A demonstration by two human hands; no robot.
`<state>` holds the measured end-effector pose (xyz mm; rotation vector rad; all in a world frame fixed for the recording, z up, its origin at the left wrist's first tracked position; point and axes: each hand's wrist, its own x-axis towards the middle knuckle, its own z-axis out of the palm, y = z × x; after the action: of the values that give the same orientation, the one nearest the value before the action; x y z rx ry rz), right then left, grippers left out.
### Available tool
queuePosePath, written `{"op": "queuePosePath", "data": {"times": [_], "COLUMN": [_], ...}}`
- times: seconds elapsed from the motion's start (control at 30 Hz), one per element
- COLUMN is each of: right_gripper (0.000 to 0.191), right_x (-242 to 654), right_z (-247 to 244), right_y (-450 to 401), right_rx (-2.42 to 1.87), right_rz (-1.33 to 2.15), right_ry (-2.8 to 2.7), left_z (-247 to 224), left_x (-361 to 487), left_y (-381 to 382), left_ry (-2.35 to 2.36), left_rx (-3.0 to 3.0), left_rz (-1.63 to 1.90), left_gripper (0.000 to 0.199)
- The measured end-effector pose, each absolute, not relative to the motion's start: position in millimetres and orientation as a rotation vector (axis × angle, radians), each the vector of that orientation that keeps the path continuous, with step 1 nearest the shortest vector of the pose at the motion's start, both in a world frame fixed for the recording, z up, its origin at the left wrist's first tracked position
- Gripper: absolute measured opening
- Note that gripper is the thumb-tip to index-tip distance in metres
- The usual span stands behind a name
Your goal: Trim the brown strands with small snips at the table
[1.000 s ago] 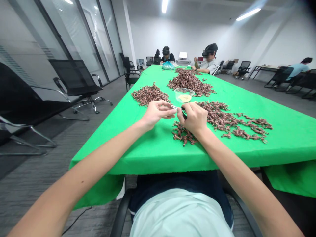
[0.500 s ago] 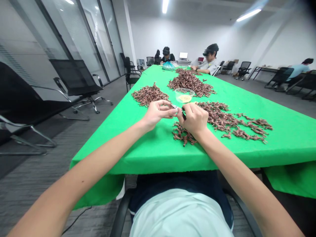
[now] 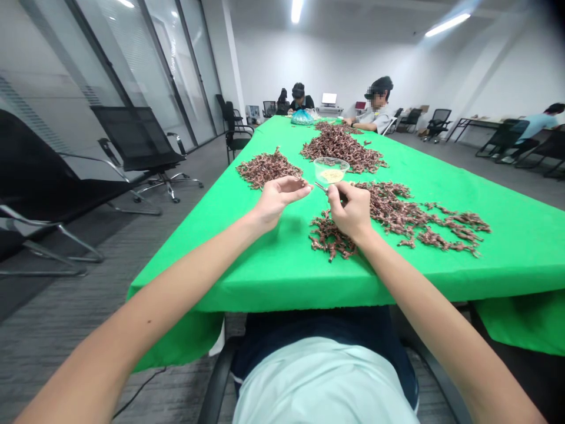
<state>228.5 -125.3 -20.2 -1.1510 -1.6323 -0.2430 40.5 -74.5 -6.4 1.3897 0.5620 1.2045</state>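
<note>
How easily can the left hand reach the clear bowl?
Probably easily: the left hand sits just short of the clear plastic bowl, only green tablecloth between; the right hand is off to the side.

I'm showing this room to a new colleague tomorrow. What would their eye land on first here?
The bright green cloth covering the long table stands out first, with heaps of small reddish-brown pieces spread along it. Near the middle, a clear plastic bowl holding something pale yellow sits just beyond the person's hands. In front of it, the right hand pinches a small metal tool, perhaps tweezers, while the left hand is raised beside it.
</note>
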Motion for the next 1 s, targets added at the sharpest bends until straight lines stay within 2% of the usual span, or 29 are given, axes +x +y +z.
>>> {"op": "queuePosePath", "data": {"times": [0.67, 1.0], "right_gripper": [0.049, 0.049], "right_x": [221.8, 219.1], "right_z": [-24.7, -26.8], "right_y": [-124.2, -123.3], "right_rx": [-1.181, -1.210], "right_rz": [-0.166, -0.275], "right_ry": [-1.681, -1.716], "left_z": [-7.9, -8.8], "left_x": [42.6, 44.1], "left_y": [-79.8, -79.8], "left_ry": [0.432, 0.439], "left_rx": [1.378, 1.379], "left_rz": [1.156, 1.157], "left_gripper": [0.041, 0.040]}}
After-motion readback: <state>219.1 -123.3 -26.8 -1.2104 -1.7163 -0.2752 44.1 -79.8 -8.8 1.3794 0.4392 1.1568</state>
